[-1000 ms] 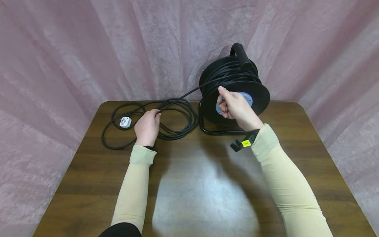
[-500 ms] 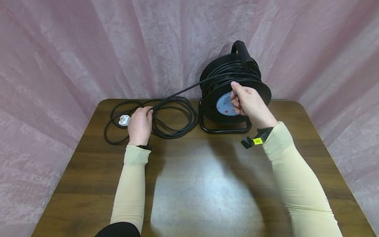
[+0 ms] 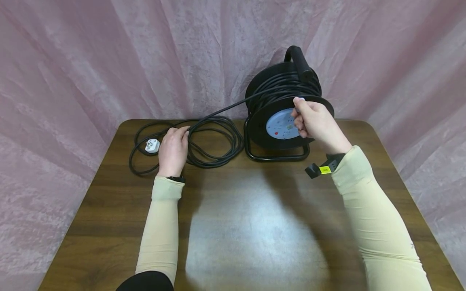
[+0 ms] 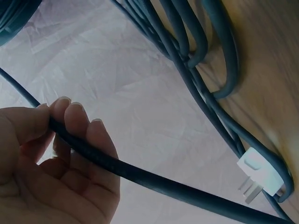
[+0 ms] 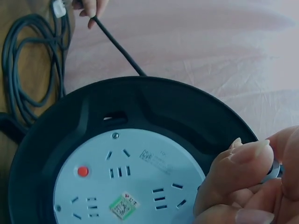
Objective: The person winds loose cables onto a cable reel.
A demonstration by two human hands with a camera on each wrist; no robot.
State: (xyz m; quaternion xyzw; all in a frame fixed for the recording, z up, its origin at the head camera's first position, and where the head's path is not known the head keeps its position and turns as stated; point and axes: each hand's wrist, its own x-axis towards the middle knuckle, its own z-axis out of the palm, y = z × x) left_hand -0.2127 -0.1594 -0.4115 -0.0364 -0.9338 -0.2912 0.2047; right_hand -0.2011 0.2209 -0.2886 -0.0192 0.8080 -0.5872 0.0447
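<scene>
A black cable reel [image 3: 257,130] stands at the back of the table, wound with black cable and fitted with a light blue socket panel [image 5: 133,182]. My right hand [image 3: 316,123] is at the right part of its face, fingers curled round a small blue-grey knob [image 5: 274,172] mostly hidden by them. My left hand [image 3: 172,150] is left of the reel, pinching the black cable [image 4: 173,187] between thumb and fingers. From there the cable rises taut to the reel's drum. A white plug [image 3: 152,146] lies beside the left hand.
Loose coils of cable [image 3: 236,147] lie between my left hand and the reel's black tube stand [image 3: 278,159]. The wooden table [image 3: 233,226] ends at a pink curtain [image 3: 204,56] behind. A carrying handle [image 3: 299,64] tops the reel.
My right hand has moved right and slightly up across the reel's face, uncovering more of the socket panel. My left hand has shifted a little left and up, still holding the cable.
</scene>
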